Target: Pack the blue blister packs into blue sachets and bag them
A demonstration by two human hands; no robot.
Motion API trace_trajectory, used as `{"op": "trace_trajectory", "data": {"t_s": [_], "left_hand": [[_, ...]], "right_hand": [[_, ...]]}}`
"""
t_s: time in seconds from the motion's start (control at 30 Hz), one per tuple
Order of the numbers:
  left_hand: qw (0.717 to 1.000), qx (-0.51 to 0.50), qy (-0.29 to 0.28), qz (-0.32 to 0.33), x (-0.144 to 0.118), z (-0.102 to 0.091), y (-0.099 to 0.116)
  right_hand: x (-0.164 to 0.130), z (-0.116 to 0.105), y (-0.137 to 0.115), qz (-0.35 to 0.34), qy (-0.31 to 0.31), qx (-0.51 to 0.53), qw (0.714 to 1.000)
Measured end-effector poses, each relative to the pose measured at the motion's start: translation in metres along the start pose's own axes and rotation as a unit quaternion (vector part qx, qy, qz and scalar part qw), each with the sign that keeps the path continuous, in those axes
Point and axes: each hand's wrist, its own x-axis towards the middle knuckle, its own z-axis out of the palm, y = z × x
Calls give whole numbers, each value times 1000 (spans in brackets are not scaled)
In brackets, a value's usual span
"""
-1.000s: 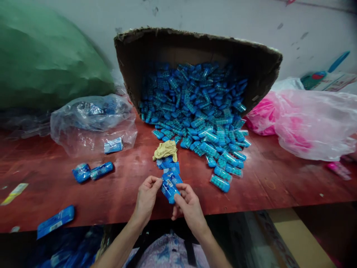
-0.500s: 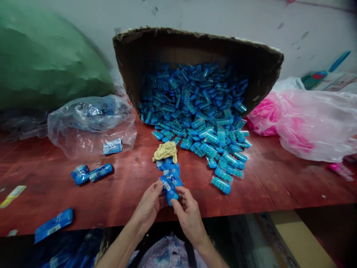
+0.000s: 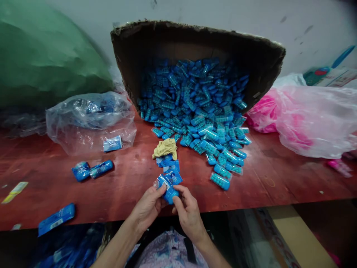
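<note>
Over the table's front edge, my left hand (image 3: 149,206) pinches a small blue pack (image 3: 170,195) with a printed face, its thumb lying on top. My right hand (image 3: 187,208) closes on the pack's right lower end with thumb and fingers. Just beyond the pack, blue printed cards (image 3: 175,177) lie in an overlapping row. A crumpled pale yellow rubbery piece (image 3: 165,148) rests on the far end of that row. To the right, clear-wrapped blue containers with teal beads (image 3: 220,181) spill toward me in a large heap.
A worn cardboard box (image 3: 200,37) lies open toward me behind the heap. A clear plastic bag (image 3: 89,128), two blue packs (image 3: 93,170) and another blue pack (image 3: 57,219) are at left. Pink-filled bags (image 3: 315,123) stand at right. A green sack (image 3: 50,56) bulges at far left.
The pack has turned a little in my fingers, and my left thumb has slid further over its printed face. The view has shifted slightly; the things on the table stay put.
</note>
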Motion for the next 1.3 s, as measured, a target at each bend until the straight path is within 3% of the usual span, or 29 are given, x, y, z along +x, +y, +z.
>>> {"op": "trace_trajectory", "data": {"t_s": [0.17,0.4,0.8,1.0,1.3], "left_hand": [[1000,23,-12,9,-3,4,-1],[1000,3,14,20,-9,11,-7],[999,19,-34,21,-13,10,-10],[997,0,-76,5,-11,2,-11],[994,44,-101,13,-15,3,-15]], "right_hand": [[2,0,0,25,-5,44,999],[3,-1,5,32,1,72,997],[5,-5,5,40,-5,124,991],[9,-9,4,88,-88,232,965],[6,-4,1,137,-96,285,944]]}}
